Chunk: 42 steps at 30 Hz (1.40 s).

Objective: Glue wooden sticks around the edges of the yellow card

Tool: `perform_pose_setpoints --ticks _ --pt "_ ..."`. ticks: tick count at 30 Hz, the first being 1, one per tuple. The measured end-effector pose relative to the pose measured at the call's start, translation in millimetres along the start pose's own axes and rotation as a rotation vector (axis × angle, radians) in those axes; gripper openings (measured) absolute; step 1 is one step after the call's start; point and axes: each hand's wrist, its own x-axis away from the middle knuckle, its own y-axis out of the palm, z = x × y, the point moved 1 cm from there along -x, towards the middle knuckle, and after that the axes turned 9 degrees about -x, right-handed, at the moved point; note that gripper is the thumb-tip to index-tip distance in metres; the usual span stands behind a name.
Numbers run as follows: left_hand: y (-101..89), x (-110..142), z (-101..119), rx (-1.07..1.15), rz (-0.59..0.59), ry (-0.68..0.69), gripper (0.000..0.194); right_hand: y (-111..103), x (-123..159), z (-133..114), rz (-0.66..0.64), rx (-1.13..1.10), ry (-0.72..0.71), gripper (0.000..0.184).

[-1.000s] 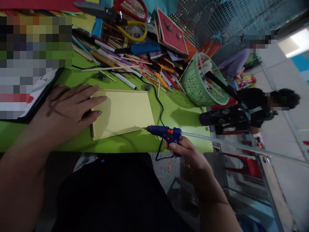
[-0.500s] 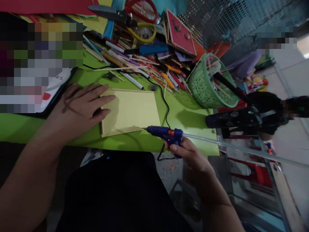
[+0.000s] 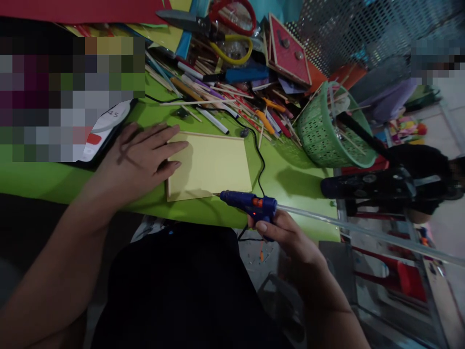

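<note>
A pale yellow card [image 3: 214,165] lies flat on the green table, with thin wooden sticks along its far and left edges. My left hand [image 3: 145,150] rests on the card's left end, fingers stretched out and pressing it flat. My right hand [image 3: 279,228] is wrapped round the handle of a blue hot glue gun [image 3: 240,201], whose small red light is lit. The gun's nozzle points left and sits at the card's near edge. A long clear glue stick [image 3: 327,218] runs out of the gun's back to the right.
Scissors [image 3: 210,29] lie on a heap of pens and sticks [image 3: 232,97] at the back. A green basket [image 3: 316,131] stands at the right, beside a black bar-shaped object [image 3: 363,182]. The gun's black cord [image 3: 262,165] crosses the table. A person in black [image 3: 417,169] is farther right.
The view has shifted, so the table and card appear farther right. Along the card's near edge, the glue gun's nozzle has moved left. My left hand stays on the card.
</note>
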Motion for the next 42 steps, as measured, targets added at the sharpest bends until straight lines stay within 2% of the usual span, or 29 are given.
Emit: perform_pose_setpoints --ticks 5,10,17,27,35,42 --pt "-4.5 -2 3 0.029 -0.027 0.008 0.042 8 -5 -7 -0.016 0.014 0.005 0.033" --pt "-5.3 0 4 0.034 -0.035 -0.016 0.041 9 -15 -12 -0.128 0.084 -0.032 0.039" --pt "-8.1 2 7 0.021 -0.029 -0.019 0.04 17 -21 -19 -0.186 0.122 -0.088 0.036" --pt "-10.6 1 9 0.03 -0.05 -0.055 0.04 33 -31 -15 -0.25 0.129 -0.158 0.031" --pt "-8.3 2 10 0.024 -0.042 -0.05 0.041 45 -37 -24 -0.307 0.16 -0.143 0.038" --pt "-12.9 2 9 0.031 -0.095 -0.04 0.042 47 -37 -23 -0.303 0.163 -0.1 0.038"
